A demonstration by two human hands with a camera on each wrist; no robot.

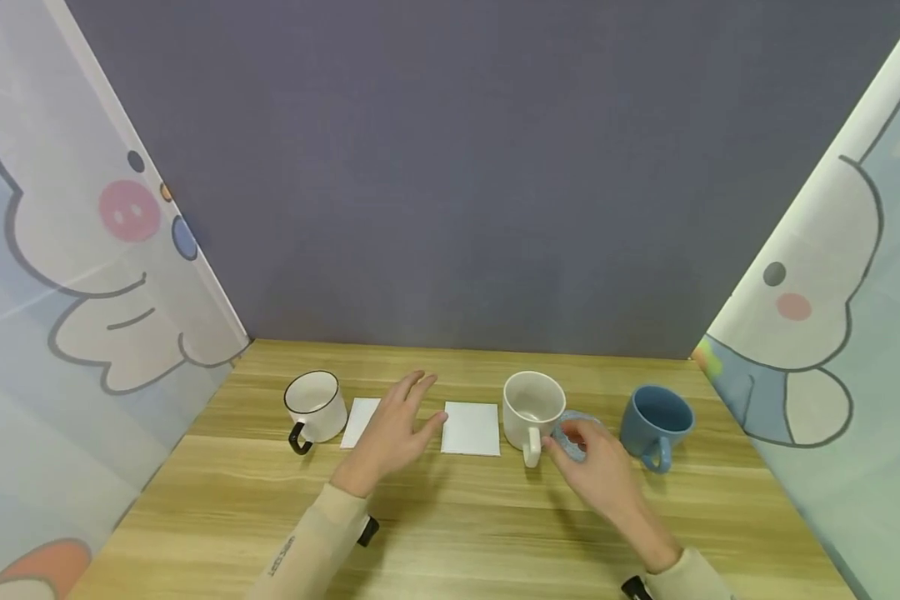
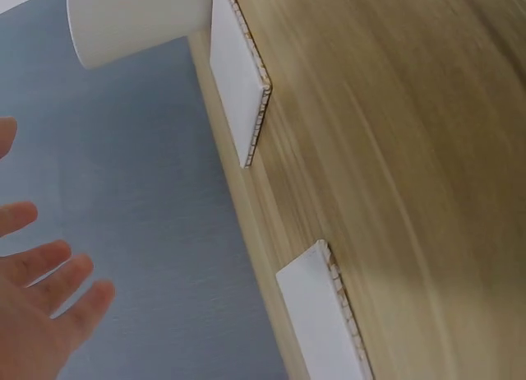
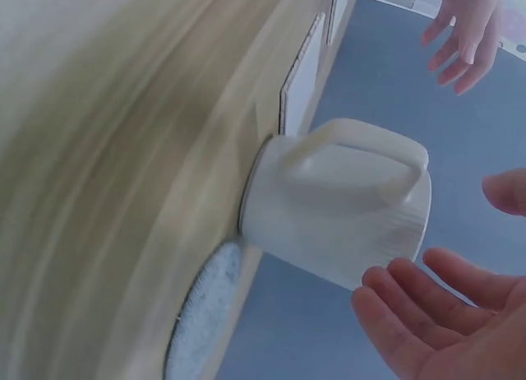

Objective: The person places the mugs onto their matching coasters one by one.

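Observation:
My left hand (image 1: 390,433), fingers spread, hovers over a white square pad (image 1: 358,419) and partly covers it in the head view. To its right is a second white square pad (image 1: 470,429). A cream mug (image 1: 516,429) stands upright beside this one, its handle (image 1: 531,450) towards me. Between the cream mug and a blue mug (image 1: 640,429), my right hand (image 1: 600,475) is over a round speckled blue-grey coaster (image 3: 205,314). In the right wrist view, its loosely bent fingers (image 3: 411,302) are by the cream mug's rim and hold nothing.
A white mug (image 1: 322,423) with black rim and handle stands at the left of the wooden table (image 1: 450,517). A dark grey panel (image 1: 450,183) rises behind the table, and cartoon-printed sheets (image 1: 90,350) flank it on both sides.

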